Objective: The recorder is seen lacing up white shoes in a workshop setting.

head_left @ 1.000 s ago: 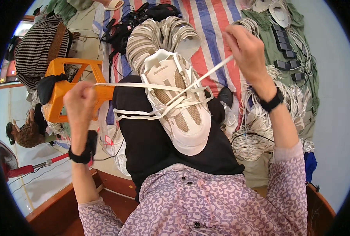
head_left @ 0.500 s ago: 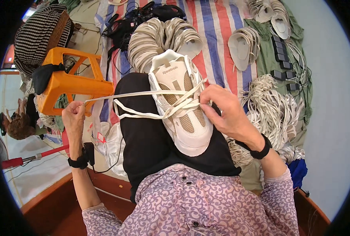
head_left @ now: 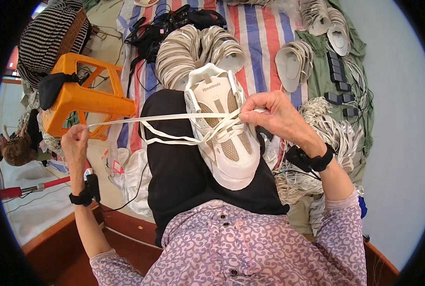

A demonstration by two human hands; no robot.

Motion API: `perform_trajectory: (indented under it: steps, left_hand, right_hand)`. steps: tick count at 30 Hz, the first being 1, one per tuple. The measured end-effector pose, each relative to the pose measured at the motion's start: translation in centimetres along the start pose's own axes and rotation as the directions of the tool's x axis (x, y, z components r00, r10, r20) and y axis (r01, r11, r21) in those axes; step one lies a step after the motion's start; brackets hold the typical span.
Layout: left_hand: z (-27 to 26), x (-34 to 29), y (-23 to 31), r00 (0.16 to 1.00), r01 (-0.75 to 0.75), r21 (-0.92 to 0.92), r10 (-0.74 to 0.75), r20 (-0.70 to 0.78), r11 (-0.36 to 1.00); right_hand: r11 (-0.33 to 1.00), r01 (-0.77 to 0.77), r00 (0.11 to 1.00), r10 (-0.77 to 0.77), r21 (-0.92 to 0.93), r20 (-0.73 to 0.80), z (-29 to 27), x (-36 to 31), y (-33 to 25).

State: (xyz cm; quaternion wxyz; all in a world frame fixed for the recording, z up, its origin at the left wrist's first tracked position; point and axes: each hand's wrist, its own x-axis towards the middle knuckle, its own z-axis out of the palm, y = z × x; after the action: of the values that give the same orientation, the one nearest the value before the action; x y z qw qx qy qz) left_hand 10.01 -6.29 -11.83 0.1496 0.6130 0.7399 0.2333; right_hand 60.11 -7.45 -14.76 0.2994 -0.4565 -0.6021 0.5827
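White and beige mesh sneaker (head_left: 224,128) rests on the black-trousered lap (head_left: 179,167). Right hand (head_left: 272,114) pinches the flat white shoelace (head_left: 160,118) at the eyelets; left hand (head_left: 75,143) grips its far end, pulled taut. Beyond: orange plastic stool (head_left: 81,97), striped cloth (head_left: 265,38).

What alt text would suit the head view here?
A person laces a white and beige sneaker resting on their knee: the right hand pinches the white lace at the eyelets while the left hand pulls its end taut sideways, beside an orange stool.
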Motion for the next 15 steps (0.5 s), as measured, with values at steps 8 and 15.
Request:
perform_trajectory:
  steps: [8,15]
  left_hand:
    - [-12.2,3.2,-18.1,0.991,-0.035,0.337,0.075,-0.107,0.941]
    - [-25.8,0.6,-28.4,0.955,0.023,0.596,0.158,-0.250,0.803]
  right_hand:
    - [0.984,-0.039,0.989,0.013,0.176,0.147,-0.9,-0.4,-0.9]
    - [0.994,0.097,0.988,-0.102,0.046,0.114,-0.5,-0.1,-0.6]
